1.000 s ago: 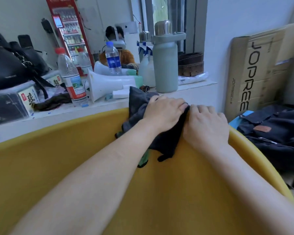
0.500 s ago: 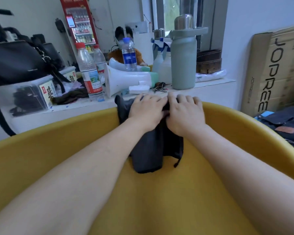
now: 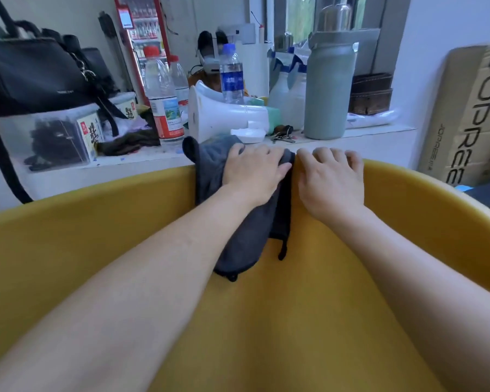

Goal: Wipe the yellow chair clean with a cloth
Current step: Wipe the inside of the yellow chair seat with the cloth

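The yellow chair fills the lower frame, its curved backrest rim running across the middle. A dark grey cloth is draped over the top of the rim and hangs down the inner face. My left hand lies flat on the cloth, pressing it to the rim. Just to its right, my right hand rests on the bare rim with fingers curled over the edge, touching the cloth's side.
A white ledge behind the chair is crowded: a black bag, water bottles, a white megaphone, a grey-green flask, keys. A cardboard box leans at right.
Both hands and the cloth slid left along the chair's rim. The cloth now hangs lower down the inner face, and my hands sit slightly apart.
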Motion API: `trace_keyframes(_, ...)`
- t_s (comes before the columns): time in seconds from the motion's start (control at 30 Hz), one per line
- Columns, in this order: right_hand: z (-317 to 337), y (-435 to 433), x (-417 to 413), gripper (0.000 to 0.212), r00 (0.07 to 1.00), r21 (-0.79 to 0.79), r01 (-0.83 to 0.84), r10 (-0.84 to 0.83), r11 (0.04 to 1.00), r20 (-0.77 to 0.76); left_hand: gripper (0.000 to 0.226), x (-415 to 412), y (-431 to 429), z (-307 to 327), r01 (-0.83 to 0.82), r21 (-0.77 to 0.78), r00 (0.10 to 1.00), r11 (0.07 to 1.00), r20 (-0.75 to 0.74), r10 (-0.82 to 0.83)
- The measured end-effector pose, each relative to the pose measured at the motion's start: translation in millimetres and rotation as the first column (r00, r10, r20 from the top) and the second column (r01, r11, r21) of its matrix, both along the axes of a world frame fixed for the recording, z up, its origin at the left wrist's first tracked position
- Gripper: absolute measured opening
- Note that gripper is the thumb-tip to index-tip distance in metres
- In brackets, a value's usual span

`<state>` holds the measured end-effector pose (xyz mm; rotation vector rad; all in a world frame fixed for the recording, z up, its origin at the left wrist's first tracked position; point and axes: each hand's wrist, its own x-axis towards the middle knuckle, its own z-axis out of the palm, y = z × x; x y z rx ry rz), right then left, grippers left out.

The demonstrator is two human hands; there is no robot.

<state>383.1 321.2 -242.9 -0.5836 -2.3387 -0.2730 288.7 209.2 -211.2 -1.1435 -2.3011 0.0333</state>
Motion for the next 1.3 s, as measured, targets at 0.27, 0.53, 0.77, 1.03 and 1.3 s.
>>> trace_keyframes(0.27, 7.8, -4.5, 0.8, 0.033, 1.0, -0.091, 0.016, -0.014, 0.996, 0.026, 0.04, -54.3, -151.3, 10.3, -0.273, 0.058, 0.962, 0.96, -0.012, 0.274)
trace_keyframes(0.53, 9.0, -77.6, -40.2, 0.07, 0.968, -0.25, -0.107, 0.159, 0.962, 0.197, 0.029, -33.0, -47.7, 8.9, -0.006, 0.033, 0.991, 0.999, 0.131, 0.001)
trace_keyframes(0.77, 2.6, -65.6, -49.1, 0.066, 0.976, -0.025, -0.146, 0.148, 0.989, 0.158, 0.034, -54.3, -144.8, 3.2, -0.23, 0.034, 0.973, 0.973, -0.029, 0.231)
trace_keyframes(1.03, 41.1, -115.9, -70.2, 0.069, 0.939, -0.25, -0.17, 0.233, 0.953, 0.251, 0.028, -51.3, -215.4, 13.4, -0.398, 0.021, 0.91, 0.917, 0.137, 0.392)
trace_keyframes(1.3, 13.7, -175.7, -89.9, 0.078, 0.884, -0.176, -0.416, 0.442, 0.892, 0.15, 0.035, -44.6, -208.9, 3.5, -0.325, -0.035, 0.945, 0.945, -0.047, 0.323)
